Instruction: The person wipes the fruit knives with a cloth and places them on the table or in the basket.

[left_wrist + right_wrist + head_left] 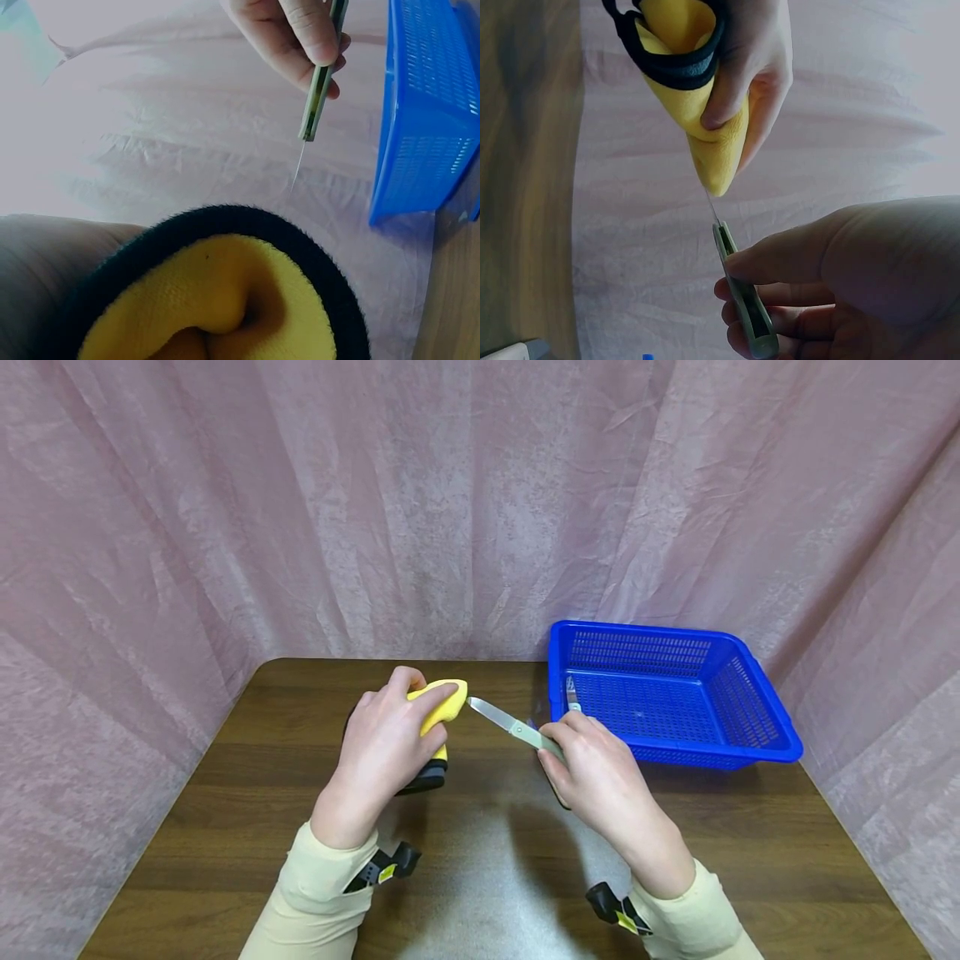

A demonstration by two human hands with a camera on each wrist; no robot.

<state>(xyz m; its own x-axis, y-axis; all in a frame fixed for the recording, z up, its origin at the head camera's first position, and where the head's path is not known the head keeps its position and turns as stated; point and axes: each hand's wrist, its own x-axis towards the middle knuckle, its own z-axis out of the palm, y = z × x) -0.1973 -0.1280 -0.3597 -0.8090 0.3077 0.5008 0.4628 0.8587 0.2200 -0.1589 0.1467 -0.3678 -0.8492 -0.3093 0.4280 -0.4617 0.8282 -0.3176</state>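
Note:
My left hand (384, 745) grips a yellow cloth mitt (448, 708) with dark trim. In the left wrist view the mitt's dark-edged opening (247, 217) fills the bottom of the picture, its yellow lining visible. My right hand (600, 772) holds a folding knife (534, 738) by its pale green handle, thumb on one side and fingers on the other. The unfolded blade points left towards the mitt. From the right wrist, the blade (712, 206) reaches the mitt's tip; whether they touch I cannot tell. In the head view a small gap shows between them.
A blue perforated basket (675, 753) stands at the back right, just beyond my right hand. Inside its left side lies another knife (572, 693), partly hidden. The brown wooden table (247, 827) ends at a pink curtain (420, 527).

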